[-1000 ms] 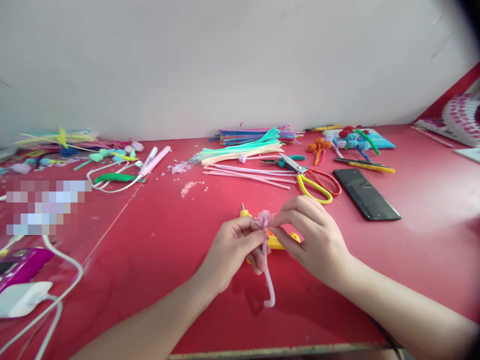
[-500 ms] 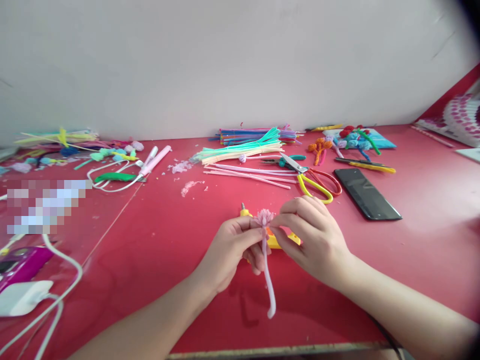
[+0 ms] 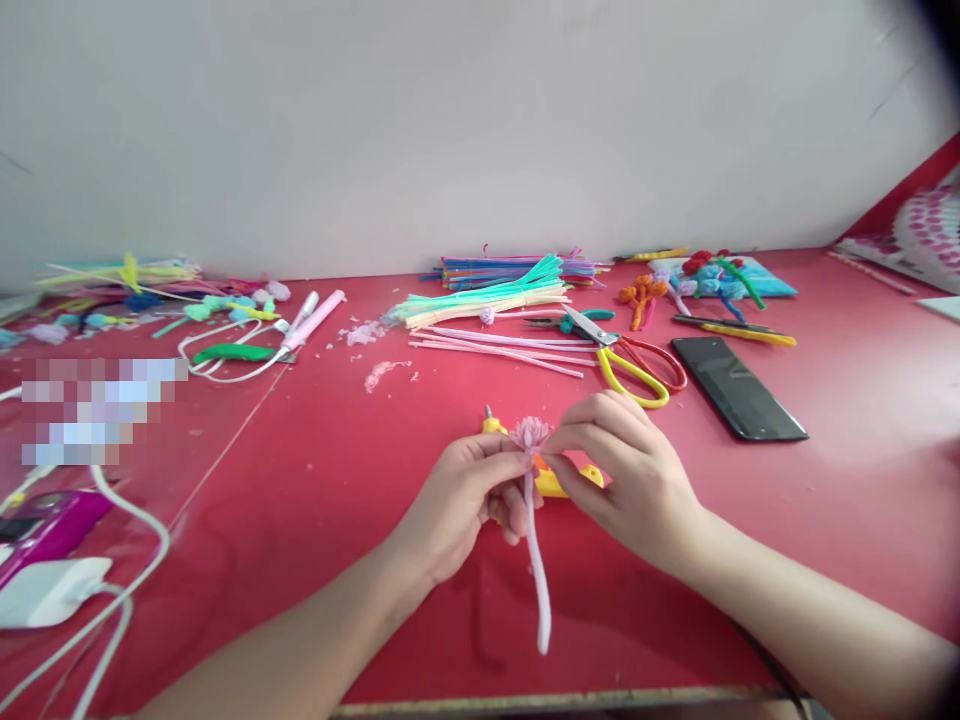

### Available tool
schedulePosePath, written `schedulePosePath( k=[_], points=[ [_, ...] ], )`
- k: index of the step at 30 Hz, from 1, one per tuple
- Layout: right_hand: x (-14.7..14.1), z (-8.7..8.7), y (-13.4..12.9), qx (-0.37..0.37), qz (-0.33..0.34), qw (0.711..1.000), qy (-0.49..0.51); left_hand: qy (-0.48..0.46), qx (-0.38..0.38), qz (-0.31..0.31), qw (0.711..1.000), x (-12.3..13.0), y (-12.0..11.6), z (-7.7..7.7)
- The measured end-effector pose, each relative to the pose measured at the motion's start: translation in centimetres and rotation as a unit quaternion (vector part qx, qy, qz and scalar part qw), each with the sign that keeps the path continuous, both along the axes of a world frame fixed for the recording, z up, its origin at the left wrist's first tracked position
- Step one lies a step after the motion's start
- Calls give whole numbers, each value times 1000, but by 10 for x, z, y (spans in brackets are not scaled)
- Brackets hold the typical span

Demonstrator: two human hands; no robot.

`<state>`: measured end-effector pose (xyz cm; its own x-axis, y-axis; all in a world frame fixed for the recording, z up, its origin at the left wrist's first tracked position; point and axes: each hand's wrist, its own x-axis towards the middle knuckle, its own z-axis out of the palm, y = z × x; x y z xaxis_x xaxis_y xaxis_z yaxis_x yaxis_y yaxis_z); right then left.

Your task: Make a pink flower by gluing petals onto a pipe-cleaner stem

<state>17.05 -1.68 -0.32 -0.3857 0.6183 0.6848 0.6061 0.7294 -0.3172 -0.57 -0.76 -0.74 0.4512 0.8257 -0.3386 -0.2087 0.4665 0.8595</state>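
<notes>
A pink pipe-cleaner flower (image 3: 530, 434) with a fluffy fringed head is held up over the table, its pale pink stem (image 3: 538, 580) hanging down. My left hand (image 3: 480, 485) pinches it just under the head between thumb and forefinger, the other fingers curled behind. From the other side, my right hand (image 3: 634, 475) has thumb and forefinger closed at the base of the head; the exact spot they grip is small and partly hidden. Behind both hands lies a yellow glue gun (image 3: 553, 484), largely covered by them.
Beyond the hands lie scissors (image 3: 634, 365), teal-handled pliers (image 3: 589, 320), loose pink pipe cleaners (image 3: 495, 350) and bundled ones (image 3: 487, 300). A black phone (image 3: 739, 390) is at right. On the left are a pink corded tool (image 3: 313, 322), white cables (image 3: 146, 515) and finished pieces.
The stem's lower end has swung slightly and hangs straighter and lower. Both hands keep their pinch at the flower's base, with hardly any movement. The camera view has shifted a little.
</notes>
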Motion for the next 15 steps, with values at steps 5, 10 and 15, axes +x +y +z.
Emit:
schedulePosePath(
  k=[5,10,15],
  points=[
    [0,-1,0,25,-15,999,-35,-4,-2,-2,1000,0,0,-1],
    [0,-2,1,29,-22,999,-37,5,2,-4,1000,1,-1,0],
    [0,-3,2,38,-38,998,-36,25,21,-10,999,1,-2,4]
  ],
)
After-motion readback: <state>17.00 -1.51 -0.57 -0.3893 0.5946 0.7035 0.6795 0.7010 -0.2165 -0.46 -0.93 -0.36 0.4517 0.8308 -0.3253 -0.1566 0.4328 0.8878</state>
